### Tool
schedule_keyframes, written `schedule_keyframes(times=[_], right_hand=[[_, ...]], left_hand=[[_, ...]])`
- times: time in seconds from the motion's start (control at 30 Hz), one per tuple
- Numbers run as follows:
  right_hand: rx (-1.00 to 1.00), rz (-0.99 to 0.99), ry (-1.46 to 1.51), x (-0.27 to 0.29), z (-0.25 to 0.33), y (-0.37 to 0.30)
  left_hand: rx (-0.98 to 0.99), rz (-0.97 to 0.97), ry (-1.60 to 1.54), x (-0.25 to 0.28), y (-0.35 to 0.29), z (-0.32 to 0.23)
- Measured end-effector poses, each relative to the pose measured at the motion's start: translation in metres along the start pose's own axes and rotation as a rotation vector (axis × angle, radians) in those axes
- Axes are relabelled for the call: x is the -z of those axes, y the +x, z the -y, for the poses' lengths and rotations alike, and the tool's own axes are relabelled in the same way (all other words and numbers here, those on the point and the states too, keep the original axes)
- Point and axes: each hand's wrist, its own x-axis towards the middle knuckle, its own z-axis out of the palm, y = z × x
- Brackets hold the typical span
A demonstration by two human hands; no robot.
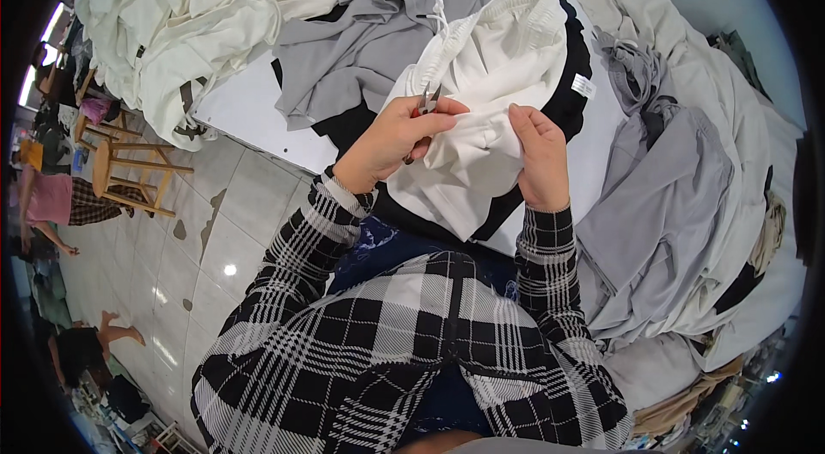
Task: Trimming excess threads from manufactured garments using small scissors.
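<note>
White trousers or shorts (516, 54) with a gathered elastic waistband and a white drawstring (440, 14) are spread over the table edge in front of me. My left hand (397, 134) is closed around small thread snips (427, 100), whose metal blades point up past the fingers. Its thumb and forefinger also pinch the white cloth. A short way to the right, my right hand (541, 157) pinches the same garment between thumb and fingers. Beneath the white piece lies black fabric (574, 110), with a small white label (583, 86) at its right.
Grey garments (387, 33) lie behind the white one. A cream cloth heap (198, 7) hangs off the table (249, 110) at far left. More grey clothing (662, 170) is piled to my right. Wooden stools (129, 166) and other people are on the tiled floor's left side.
</note>
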Motion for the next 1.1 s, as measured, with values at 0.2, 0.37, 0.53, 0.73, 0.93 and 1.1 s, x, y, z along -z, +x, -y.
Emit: schedule_keyframes(times=[0.2, 0.37, 0.53, 0.73, 0.93, 1.1], right_hand=[[-0.064, 0.028, 0.057, 0.005, -0.006, 0.004], [-0.105, 0.022, 0.06, 0.011, -0.013, 0.004], [-0.072, 0.041, 0.035, 0.016, -0.015, 0.0], [-0.057, 0.083, -0.096, 0.014, -0.011, -0.002], [0.036, 0.119, -0.275, 0.005, -0.01, 0.0], [0.288, 0.099, -0.719, -0.003, 0.003, -0.018]], left_hand=[[-0.046, -0.07, 0.129, -0.007, 0.005, 0.008], [-0.026, -0.131, -0.066, 0.003, 0.008, 0.012], [-0.016, -0.142, -0.053, 0.0, 0.005, 0.012], [-0.024, -0.137, -0.048, 0.006, 0.004, 0.012], [-0.07, -0.071, 0.109, 0.008, -0.003, 0.0], [-0.503, 0.071, 0.749, 0.003, -0.002, 0.003]])
